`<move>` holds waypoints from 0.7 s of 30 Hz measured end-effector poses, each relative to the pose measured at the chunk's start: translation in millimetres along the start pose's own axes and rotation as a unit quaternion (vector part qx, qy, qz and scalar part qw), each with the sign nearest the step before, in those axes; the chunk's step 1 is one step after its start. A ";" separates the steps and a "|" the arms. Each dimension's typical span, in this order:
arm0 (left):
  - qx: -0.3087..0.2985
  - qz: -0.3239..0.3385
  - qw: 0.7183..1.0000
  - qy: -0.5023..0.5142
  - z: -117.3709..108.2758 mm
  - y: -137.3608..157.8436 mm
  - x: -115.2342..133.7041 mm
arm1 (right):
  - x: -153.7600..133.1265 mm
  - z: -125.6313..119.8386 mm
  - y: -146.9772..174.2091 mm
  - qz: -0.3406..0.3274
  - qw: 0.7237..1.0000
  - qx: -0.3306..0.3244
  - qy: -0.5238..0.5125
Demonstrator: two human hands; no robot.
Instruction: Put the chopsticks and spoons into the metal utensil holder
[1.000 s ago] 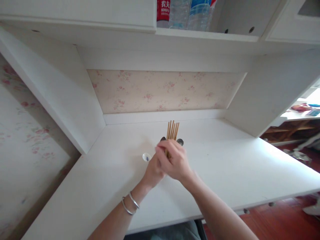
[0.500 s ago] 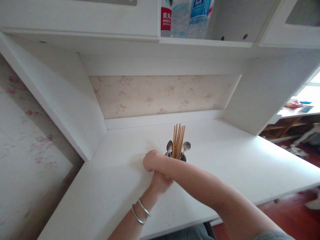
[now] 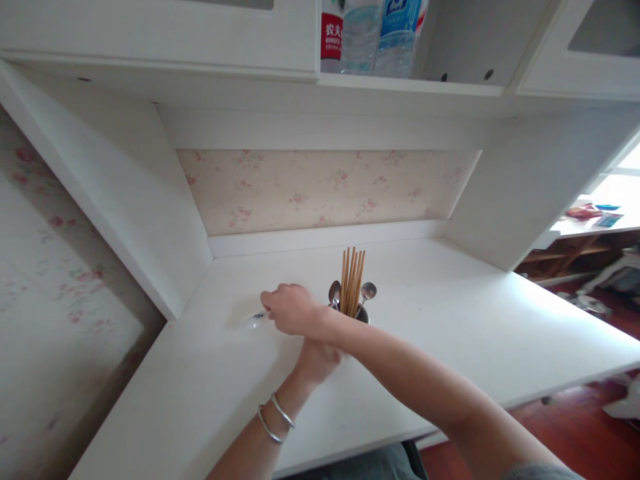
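Desk top [image 3: 450,320]: smooth white laminate, matt w/ a few scuffs. Holder [image 3: 361,313]: shiny metal, same as the two spoons [image 3: 369,291] in it. Chopsticks [image 3: 352,280]: matt wood or bamboo. Small spoon [image 3: 253,321]: glossy white, ceramic-looking. Bangles [image 3: 275,417]: polished metal. Back panel [image 3: 325,187]: matt floral paper. Bottles [image 3: 375,33]: clear plastic.

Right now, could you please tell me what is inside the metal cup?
The cup holds wooden chopsticks and two metal spoons, standing upright. Their lower ends are hidden by its wall and the right arm.
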State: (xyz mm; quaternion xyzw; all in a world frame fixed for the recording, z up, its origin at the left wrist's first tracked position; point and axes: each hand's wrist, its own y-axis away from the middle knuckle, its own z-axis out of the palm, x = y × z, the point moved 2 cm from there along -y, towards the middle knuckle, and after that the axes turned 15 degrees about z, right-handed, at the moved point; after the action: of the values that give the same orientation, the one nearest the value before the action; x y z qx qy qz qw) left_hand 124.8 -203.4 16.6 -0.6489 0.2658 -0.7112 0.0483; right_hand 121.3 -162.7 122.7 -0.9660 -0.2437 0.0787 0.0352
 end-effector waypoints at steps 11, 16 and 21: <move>0.079 0.035 0.984 -0.159 -2.6 -12.4 20.0 | 91.3 -25.6 74.7 0.239 0.826 0.237 -0.451; 0.103 0.028 0.982 -0.155 -0.3 -13.8 18.7 | 111.9 8.2 90.1 0.284 0.834 0.278 -0.382; 0.095 0.025 0.980 -0.172 1.0 -14.7 20.7 | 114.7 31.2 93.3 0.283 0.837 0.284 -0.371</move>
State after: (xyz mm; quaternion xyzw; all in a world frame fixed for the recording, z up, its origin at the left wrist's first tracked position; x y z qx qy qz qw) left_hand 126.6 -199.7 41.7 -0.7475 0.2008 -0.6094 0.1720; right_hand 259.0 -189.1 66.6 -0.8387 0.0790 0.5037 0.1911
